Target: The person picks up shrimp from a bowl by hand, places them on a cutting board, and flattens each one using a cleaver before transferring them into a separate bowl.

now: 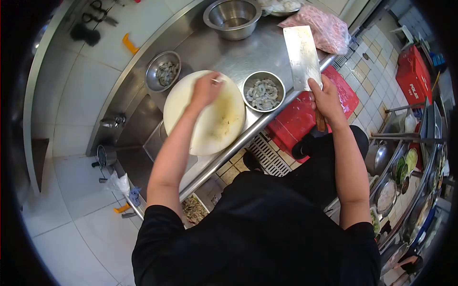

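Note:
My left hand [207, 89] is over the upper part of a round white cutting board [181, 114], fingers drawn together at a small pale thing too blurred to name. My right hand [327, 100] grips the wooden handle of a cleaver [301, 55], its broad blade pointing away from me beyond the counter's front edge. Between the board and the cleaver stands a metal bowl of peeled shrimp [263, 94]. A smaller metal bowl [151, 74] with more shrimp is at the board's upper left. Yellowish wet stains mark the board.
A large metal bowl [232, 31] stands at the back of the steel counter [205, 47], beside a plastic bag of pink food [322, 29]. Red containers [298, 112] are below the front edge. A sink [160, 143] lies left of the board. Shelves with food bowls are at right.

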Action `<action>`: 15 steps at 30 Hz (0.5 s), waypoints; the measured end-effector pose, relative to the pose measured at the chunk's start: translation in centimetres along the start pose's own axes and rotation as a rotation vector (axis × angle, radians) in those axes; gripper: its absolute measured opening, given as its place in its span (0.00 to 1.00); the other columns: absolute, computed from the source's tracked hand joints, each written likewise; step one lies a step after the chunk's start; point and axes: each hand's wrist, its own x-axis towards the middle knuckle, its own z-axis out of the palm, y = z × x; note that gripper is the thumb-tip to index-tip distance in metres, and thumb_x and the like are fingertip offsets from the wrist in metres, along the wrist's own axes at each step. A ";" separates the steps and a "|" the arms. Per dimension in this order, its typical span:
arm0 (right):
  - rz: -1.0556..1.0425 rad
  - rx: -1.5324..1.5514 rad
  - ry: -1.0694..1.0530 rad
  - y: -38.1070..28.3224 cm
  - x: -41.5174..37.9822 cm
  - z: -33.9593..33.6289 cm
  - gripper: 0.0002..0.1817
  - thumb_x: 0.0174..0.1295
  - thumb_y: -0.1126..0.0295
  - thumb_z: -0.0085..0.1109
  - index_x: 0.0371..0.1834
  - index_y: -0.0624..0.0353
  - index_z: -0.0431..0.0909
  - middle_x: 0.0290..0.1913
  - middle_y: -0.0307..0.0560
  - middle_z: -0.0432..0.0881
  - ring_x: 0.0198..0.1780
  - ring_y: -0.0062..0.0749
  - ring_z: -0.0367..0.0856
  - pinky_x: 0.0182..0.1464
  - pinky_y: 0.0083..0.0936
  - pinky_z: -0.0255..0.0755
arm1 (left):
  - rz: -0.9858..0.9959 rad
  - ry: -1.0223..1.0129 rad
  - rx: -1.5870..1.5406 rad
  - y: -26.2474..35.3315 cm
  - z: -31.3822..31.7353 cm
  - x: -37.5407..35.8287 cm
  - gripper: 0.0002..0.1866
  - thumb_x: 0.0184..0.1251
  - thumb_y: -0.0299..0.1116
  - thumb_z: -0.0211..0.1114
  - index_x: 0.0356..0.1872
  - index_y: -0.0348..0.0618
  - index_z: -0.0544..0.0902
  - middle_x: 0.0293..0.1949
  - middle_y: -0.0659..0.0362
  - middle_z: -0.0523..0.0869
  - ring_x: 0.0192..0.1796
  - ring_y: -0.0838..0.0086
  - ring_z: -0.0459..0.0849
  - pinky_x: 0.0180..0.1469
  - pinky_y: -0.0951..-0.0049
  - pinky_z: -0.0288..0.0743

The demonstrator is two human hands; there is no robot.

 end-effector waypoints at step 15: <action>-0.009 -0.026 0.051 1.0 1.7 -1.0 0.18 0.73 0.63 0.57 0.57 0.66 0.77 0.23 0.40 0.78 0.15 0.22 0.74 0.21 0.26 0.71 | 0.035 -0.240 0.018 2.5 17.0 4.0 0.16 0.54 0.37 0.75 0.41 0.46 0.83 0.34 0.53 0.88 0.39 0.57 0.88 0.44 0.59 0.80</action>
